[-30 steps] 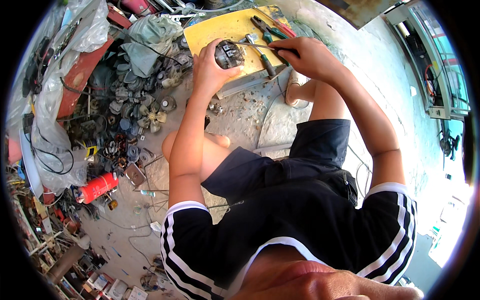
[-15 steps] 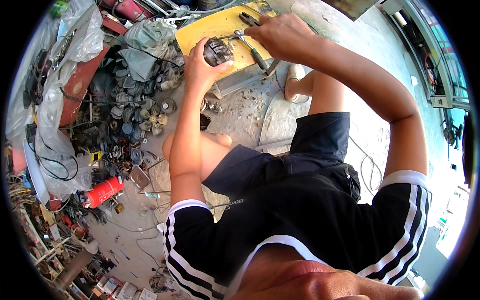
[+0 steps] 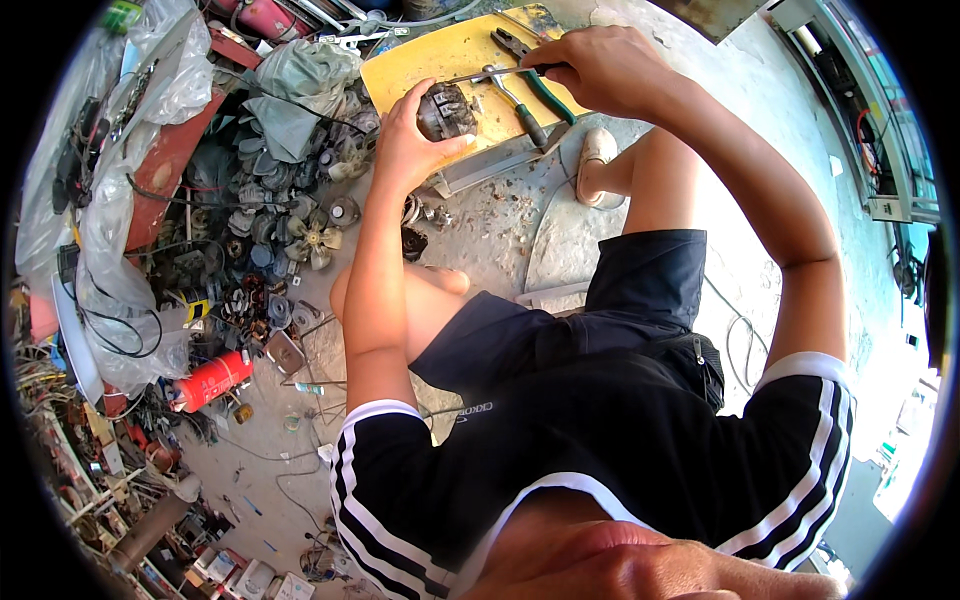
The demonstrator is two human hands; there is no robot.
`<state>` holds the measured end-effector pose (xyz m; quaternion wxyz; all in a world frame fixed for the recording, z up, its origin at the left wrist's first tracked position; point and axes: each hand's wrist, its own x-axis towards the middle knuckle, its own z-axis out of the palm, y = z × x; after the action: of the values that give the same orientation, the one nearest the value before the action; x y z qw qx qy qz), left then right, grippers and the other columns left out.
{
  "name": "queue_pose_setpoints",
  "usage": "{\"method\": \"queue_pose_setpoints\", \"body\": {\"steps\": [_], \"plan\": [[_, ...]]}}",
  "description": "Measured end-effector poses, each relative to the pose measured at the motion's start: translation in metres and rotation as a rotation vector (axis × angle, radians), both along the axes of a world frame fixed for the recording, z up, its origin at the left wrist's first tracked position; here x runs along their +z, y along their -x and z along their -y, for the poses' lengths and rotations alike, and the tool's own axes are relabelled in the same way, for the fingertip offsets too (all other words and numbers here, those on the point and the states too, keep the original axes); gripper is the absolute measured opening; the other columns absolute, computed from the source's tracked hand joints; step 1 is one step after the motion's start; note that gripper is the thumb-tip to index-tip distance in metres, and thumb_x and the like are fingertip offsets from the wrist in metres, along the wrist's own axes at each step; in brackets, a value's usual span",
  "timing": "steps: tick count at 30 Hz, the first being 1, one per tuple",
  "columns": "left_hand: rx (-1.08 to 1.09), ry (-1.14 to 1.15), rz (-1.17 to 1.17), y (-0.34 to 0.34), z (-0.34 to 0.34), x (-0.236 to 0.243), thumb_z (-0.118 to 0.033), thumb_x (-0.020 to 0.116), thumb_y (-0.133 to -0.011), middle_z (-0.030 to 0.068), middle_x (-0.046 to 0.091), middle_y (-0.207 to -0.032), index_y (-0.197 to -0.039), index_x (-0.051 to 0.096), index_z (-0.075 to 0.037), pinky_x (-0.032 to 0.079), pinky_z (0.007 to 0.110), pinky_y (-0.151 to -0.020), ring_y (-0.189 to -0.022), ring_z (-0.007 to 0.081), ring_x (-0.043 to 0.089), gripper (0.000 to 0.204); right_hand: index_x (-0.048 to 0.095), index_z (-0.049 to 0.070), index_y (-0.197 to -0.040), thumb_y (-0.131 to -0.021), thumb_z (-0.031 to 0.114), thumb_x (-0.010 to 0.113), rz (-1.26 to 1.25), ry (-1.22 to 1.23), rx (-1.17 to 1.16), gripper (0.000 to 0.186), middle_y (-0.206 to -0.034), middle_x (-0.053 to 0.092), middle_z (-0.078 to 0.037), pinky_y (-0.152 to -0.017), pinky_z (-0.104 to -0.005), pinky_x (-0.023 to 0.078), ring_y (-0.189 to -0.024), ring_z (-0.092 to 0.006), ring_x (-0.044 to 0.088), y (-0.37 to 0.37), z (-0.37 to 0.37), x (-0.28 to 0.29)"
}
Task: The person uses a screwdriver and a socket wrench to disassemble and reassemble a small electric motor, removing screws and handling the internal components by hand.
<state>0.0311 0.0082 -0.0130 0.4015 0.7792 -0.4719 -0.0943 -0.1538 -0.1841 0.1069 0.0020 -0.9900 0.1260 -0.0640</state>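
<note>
My left hand [image 3: 406, 150] is wrapped round a dark, grimy round motor part [image 3: 447, 112], with the thumb along its near side. The part rests on a yellow board [image 3: 400, 72]. In my right hand [image 3: 608, 72] is a screwdriver, its handle mostly hidden by the fingers. Its thin metal shaft [image 3: 492, 74] points left and reaches the upper edge of the motor part. Beneath the shaft lie pliers [image 3: 545, 92] with green grips and a silver-headed tool [image 3: 517, 108] with a green and black handle.
Left of the board is a heap of motor parts [image 3: 262, 220], a fan blade [image 3: 314, 243] and plastic bags [image 3: 115, 230]. A red cylinder [image 3: 214, 381] lies on the floor. Debris is scattered below the board. A cable [image 3: 740, 335] coils at the right, near my leg.
My right hand has shifted right and slightly down with the screwdriver, uncovering more of the pliers. The motor part looks turned slightly in my left hand. The whole view has shifted a little.
</note>
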Motion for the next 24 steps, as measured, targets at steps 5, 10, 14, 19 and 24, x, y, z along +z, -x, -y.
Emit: {"method": "queue_pose_setpoints", "body": {"steps": [5, 10, 14, 19, 24], "plan": [[-0.024, 0.003, 0.001, -0.002, 0.0, -0.002, -0.033, 0.086, -0.06, 0.0146, 0.06, -0.128, -0.138, 0.05, -0.014, 0.043, 0.041, -0.102, -0.118, 0.0329, 0.055, 0.087, 0.072, 0.022, -0.116, -0.093, 0.016, 0.062, -0.02, -0.008, 0.008, 0.026, -0.101, 0.073, -0.005, -0.081, -0.0383, 0.053, -0.089, -0.0254, 0.068, -0.001, 0.0, 0.0], [-0.013, -0.007, -0.011, -0.002, 0.001, -0.004, -0.032, 0.085, -0.061, 0.0145, 0.06, -0.128, -0.138, 0.05, -0.014, 0.044, 0.041, -0.101, -0.118, 0.032, 0.055, 0.087, 0.069, 0.023, -0.12, -0.093, 0.016, 0.062, -0.058, 0.021, 0.022, 0.029, -0.099, 0.071, -0.007, -0.072, -0.0366, 0.054, -0.085, -0.0245, 0.069, -0.006, 0.005, -0.013], [-0.045, -0.02, -0.059, -0.002, 0.004, 0.002, -0.031, 0.085, -0.061, 0.0149, 0.06, -0.128, -0.139, 0.05, -0.014, 0.044, 0.041, -0.102, -0.118, 0.0323, 0.056, 0.087, 0.067, 0.025, -0.124, -0.094, 0.018, 0.058, 0.129, 0.312, 0.052, 0.032, -0.097, 0.07, -0.007, -0.064, -0.036, 0.054, -0.082, -0.0247, 0.069, 0.009, 0.008, -0.044], [-0.067, -0.001, -0.032, -0.002, 0.0, 0.0, -0.031, 0.084, -0.061, 0.0162, 0.06, -0.128, -0.139, 0.05, -0.014, 0.043, 0.04, -0.103, -0.119, 0.0323, 0.055, 0.087, 0.07, 0.022, -0.118, -0.092, 0.025, 0.058, 0.119, -0.175, -0.059, 0.029, -0.095, 0.072, -0.01, -0.078, -0.0418, 0.055, -0.089, -0.0307, 0.069, 0.019, 0.01, -0.028], [-0.065, -0.033, -0.041, -0.004, 0.0, 0.0, -0.03, 0.084, -0.061, 0.0164, 0.059, -0.129, -0.139, 0.05, -0.014, 0.043, 0.041, -0.103, -0.121, 0.0326, 0.054, 0.087, 0.071, 0.021, -0.116, -0.091, 0.03, 0.058, 0.044, -0.378, -0.094, 0.029, -0.099, 0.072, -0.01, -0.085, -0.0435, 0.053, -0.092, -0.0316, 0.068, 0.025, 0.003, -0.029]]}}
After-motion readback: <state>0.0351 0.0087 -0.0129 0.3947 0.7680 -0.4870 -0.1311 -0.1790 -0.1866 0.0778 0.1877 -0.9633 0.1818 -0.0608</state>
